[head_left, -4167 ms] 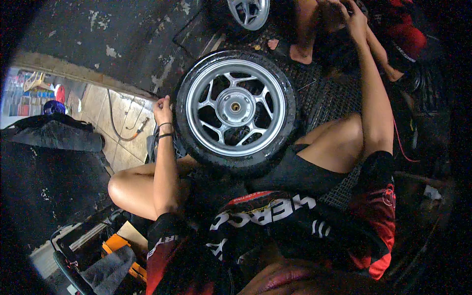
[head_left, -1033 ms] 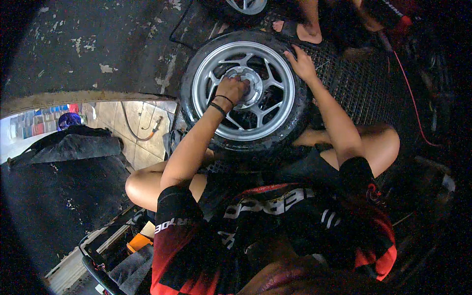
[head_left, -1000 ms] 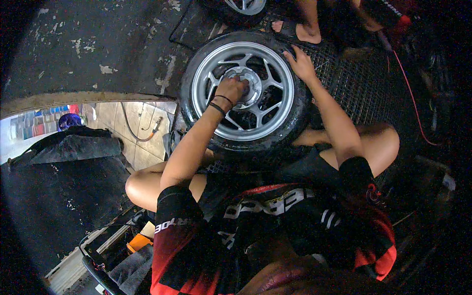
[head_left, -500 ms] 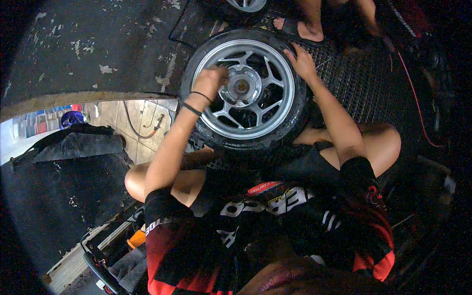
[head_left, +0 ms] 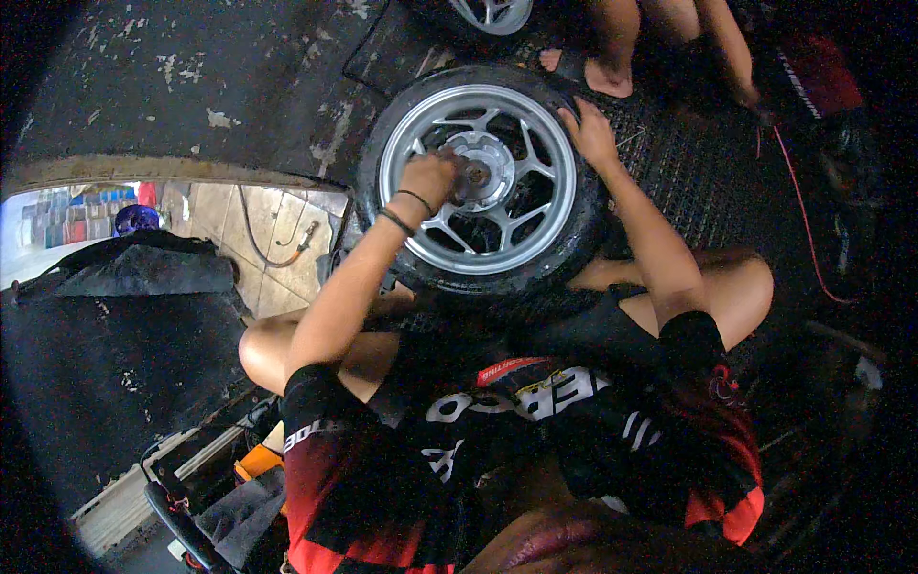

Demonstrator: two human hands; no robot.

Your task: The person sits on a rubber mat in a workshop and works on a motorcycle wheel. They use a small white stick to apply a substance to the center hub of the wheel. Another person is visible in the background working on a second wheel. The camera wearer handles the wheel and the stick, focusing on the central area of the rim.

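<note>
A grey spoked wheel [head_left: 475,262] with a black tyre [head_left: 382,105] lies flat on the floor in front of my crossed legs. My left hand [head_left: 428,182] is closed over the left side of the wheel's hub [head_left: 492,172]. It is slightly smeared, and whatever its fingers hold is hidden. On the tyre's upper right sidewall rests my right hand [head_left: 591,134], its fingers stretched out and its thumb apart, pointing toward the rim.
Another wheel [head_left: 497,14] lies beyond at the top. Another person's bare foot [head_left: 609,77] stands close to the tyre's far right. Dark ribbed matting [head_left: 660,163] covers the floor there. A red cord [head_left: 803,210] trails at right; a hose [head_left: 253,234] lies on tiles at left.
My left hand has shifted slightly right and down, closer to the hub's centre. My right hand stays on the tyre. The whole view has moved a little.
</note>
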